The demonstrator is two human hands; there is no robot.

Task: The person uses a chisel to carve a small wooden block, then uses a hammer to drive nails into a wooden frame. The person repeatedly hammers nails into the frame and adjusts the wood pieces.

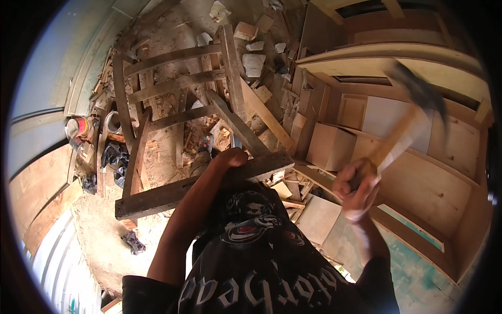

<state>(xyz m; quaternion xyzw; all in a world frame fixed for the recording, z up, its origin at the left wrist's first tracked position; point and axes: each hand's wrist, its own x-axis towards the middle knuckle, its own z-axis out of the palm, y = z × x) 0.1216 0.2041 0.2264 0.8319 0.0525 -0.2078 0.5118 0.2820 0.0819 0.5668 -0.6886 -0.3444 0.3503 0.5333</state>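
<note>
In front of me stands an old wooden chair frame (180,81), with several slats and posts. Its thick dark rail (157,198) crosses close to my body at a slant. My left hand (232,157) is closed over that rail, knuckles up, near where a slanting bar meets it; its fingertips are hidden. Off to the right, my right hand (358,186) grips the lower handle of a hammer (400,137). The hammer is raised, handle slanting up and away, its dark head blurred by motion and apart from the frame.
Wooden cabinets (418,157) with panels and shelves fill the right side. Wood scraps and pale rubble (254,65) cover the floor beyond the frame. Cans (78,127) and black plastic bags (116,158) lie at the left, near a wall and a corrugated sheet (60,261).
</note>
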